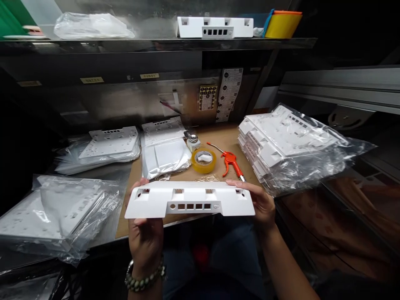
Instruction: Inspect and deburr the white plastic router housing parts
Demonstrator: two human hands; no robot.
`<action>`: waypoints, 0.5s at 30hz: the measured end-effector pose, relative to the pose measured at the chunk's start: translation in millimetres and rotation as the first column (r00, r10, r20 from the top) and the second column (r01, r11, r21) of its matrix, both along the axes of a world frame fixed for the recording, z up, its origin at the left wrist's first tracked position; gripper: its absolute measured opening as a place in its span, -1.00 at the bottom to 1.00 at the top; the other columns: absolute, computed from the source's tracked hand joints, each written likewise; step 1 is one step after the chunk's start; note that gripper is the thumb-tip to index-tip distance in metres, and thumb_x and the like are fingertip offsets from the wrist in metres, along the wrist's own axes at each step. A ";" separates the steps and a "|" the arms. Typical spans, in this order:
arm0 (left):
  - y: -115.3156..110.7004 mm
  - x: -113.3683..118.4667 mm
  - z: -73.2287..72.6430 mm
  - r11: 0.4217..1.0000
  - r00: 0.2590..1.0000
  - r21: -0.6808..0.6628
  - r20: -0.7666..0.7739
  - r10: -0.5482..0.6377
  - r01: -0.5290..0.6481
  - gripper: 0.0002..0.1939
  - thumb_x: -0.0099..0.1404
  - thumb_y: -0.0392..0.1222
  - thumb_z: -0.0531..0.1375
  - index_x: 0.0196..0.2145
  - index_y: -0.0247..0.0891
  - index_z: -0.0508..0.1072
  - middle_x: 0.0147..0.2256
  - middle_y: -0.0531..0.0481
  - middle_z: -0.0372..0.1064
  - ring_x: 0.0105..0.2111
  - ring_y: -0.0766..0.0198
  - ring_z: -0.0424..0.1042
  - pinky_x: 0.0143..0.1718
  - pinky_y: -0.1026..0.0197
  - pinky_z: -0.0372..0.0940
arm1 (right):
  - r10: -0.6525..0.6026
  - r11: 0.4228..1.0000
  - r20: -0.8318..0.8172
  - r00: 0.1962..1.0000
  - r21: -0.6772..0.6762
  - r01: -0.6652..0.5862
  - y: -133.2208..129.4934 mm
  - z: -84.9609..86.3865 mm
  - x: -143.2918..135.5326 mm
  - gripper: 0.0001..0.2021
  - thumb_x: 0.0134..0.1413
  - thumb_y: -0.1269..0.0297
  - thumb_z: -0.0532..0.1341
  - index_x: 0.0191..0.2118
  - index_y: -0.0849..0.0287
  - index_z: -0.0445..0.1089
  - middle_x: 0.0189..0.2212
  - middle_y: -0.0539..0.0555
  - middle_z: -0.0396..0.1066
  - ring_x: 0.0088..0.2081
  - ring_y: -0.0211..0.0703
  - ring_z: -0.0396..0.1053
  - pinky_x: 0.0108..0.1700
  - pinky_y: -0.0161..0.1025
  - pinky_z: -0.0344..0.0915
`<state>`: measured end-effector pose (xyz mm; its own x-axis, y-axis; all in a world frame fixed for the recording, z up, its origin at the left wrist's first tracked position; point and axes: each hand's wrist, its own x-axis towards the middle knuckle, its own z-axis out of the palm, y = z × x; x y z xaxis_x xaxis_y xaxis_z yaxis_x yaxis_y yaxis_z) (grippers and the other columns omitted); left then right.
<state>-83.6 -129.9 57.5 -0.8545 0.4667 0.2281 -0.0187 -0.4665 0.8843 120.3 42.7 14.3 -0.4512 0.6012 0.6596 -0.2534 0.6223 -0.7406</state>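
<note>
Low in the centre of the frame, your left hand (144, 237) and right hand (261, 204) each clasp an end of a smooth white plastic panel (190, 200) with rectangular cutouts, above the brown tabletop (218, 139); beyond lie a yellow tape roll (203, 160), an orange air gun (230, 161) and crinkled bagged panels (287, 143).

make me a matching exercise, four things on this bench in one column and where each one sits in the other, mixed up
Things:
1. white plastic panel
2. roll of yellow tape
3. orange air blow gun
4. yellow container

Places:
A. on the top shelf, far right
B. held at both ends by the left hand and the right hand
C. on the cardboard mat, just right of the tape
D. on the cardboard mat, in front of a small white bottle

Pairs: 1-B, 2-D, 3-C, 4-A
</note>
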 end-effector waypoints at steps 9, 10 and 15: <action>3.9 1.5 -10.6 1.000 0.994 -0.012 -0.111 0.018 -0.019 -0.29 0.32 0.33 0.20 0.29 -0.07 0.37 0.42 -0.09 0.11 0.44 -0.06 0.02 0.46 0.05 -0.03 | 0.042 0.999 -0.055 0.998 -0.019 -0.043 10.0 -23.1 2.6 -0.61 0.26 0.39 0.31 0.18 0.01 0.44 0.12 0.15 0.54 0.12 0.22 0.53 0.15 0.27 0.47; 4.5 -0.8 -10.4 1.000 1.000 0.029 -0.027 0.007 -0.006 -0.29 0.32 0.36 0.19 0.27 -0.07 0.40 0.42 -0.08 0.11 0.43 -0.07 0.03 0.46 0.03 -0.04 | 0.042 0.999 -0.055 0.998 -0.007 -0.043 11.2 -23.8 2.6 -0.60 0.27 0.38 0.30 0.18 0.00 0.44 0.13 0.15 0.54 0.12 0.21 0.53 0.15 0.27 0.48; -11.9 -37.8 -18.3 0.897 0.636 0.320 0.633 -0.441 0.304 -0.27 0.42 0.38 0.04 0.21 -0.25 0.47 0.18 -0.23 0.47 0.31 -0.12 0.30 0.38 -0.14 0.12 | 0.144 0.971 -0.020 0.989 0.198 -0.137 18.6 -9.6 -7.3 -0.59 0.36 0.42 0.18 0.24 -0.04 0.39 0.15 0.13 0.53 0.15 0.14 0.52 0.16 0.24 0.49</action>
